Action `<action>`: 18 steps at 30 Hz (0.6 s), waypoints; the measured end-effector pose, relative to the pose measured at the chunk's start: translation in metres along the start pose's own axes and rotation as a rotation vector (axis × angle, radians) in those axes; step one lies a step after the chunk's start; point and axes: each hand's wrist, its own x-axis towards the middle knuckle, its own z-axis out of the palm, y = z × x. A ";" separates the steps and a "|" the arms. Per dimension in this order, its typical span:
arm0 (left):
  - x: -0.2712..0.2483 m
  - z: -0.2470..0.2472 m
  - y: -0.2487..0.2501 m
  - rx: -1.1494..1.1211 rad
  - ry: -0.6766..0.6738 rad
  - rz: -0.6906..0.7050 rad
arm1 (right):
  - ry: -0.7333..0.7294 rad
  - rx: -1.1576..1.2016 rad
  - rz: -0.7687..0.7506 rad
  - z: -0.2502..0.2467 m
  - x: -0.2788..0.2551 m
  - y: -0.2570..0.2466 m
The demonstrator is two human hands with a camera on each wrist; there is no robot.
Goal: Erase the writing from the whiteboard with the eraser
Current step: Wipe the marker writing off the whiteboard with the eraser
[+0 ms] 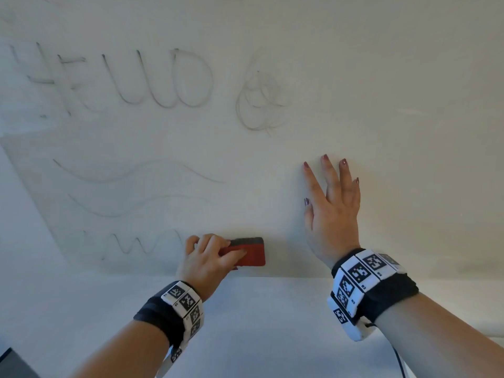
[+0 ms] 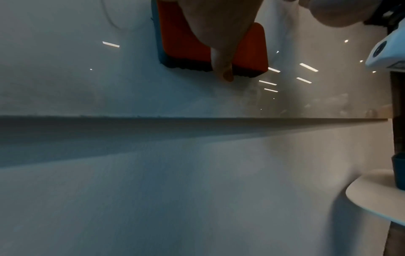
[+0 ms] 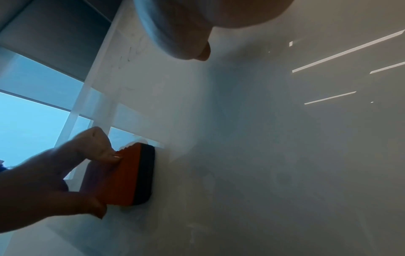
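Observation:
A white whiteboard (image 1: 381, 77) fills the head view, with faint grey letters (image 1: 122, 80), a scribble (image 1: 259, 99), wavy lines (image 1: 136, 173) and a zigzag (image 1: 131, 244) on its left half. My left hand (image 1: 210, 257) grips a red eraser (image 1: 252, 255) with a dark felt face and holds it against the board near the bottom edge, right of the zigzag. The eraser (image 2: 181, 43) also shows in the left wrist view and the eraser (image 3: 131, 175) in the right wrist view. My right hand (image 1: 332, 203) lies flat on the board with spread fingers, right of the eraser.
The board's lower edge (image 2: 197, 118) runs just under the eraser, with plain white wall (image 1: 272, 323) below. A window (image 3: 28, 121) stands beyond the board's left side. A dark object (image 1: 11, 364) sits at the bottom left corner.

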 end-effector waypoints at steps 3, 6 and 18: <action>0.003 -0.004 -0.007 -0.029 -0.010 0.030 | 0.021 -0.010 0.015 0.002 0.000 -0.001; 0.028 -0.021 -0.017 -0.085 0.102 -0.059 | 0.047 -0.009 0.035 0.003 0.000 -0.006; 0.142 -0.086 -0.040 -0.177 0.317 -0.298 | 0.073 -0.101 0.062 0.002 0.001 -0.007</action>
